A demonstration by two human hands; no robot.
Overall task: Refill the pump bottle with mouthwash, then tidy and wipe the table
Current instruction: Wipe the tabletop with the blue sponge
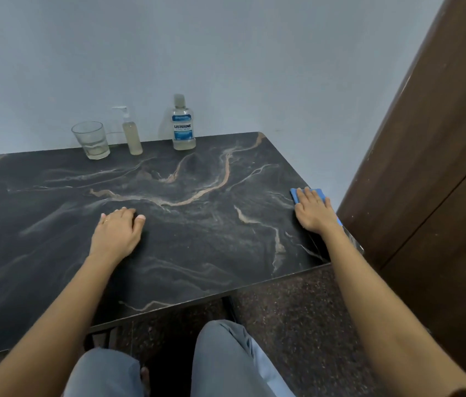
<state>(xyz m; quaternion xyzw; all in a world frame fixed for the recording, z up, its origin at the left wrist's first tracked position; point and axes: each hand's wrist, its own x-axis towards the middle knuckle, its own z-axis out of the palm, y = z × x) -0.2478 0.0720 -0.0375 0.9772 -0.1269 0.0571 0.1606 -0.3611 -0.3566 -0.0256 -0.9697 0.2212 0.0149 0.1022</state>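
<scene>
Against the back wall of the dark marble-patterned table (54, 213) stand three things in a row: a clear drinking glass (90, 140), a slim pump bottle (131, 132) with cloudy liquid, and a capped Listerine mouthwash bottle (183, 124) with only a little liquid at its bottom. At the table's right edge lies a blue cloth (294, 194), and my right hand (313, 210) lies flat on top of it, fingers spread. My left hand (117, 232) rests on the middle of the tabletop with its fingers curled under, holding nothing.
A brown wooden door (440, 167) stands close to the table's right side. A pale wall (226, 53) runs behind the table. My knees in grey trousers (226, 359) sit below the table's front edge, over a speckled floor (297, 310).
</scene>
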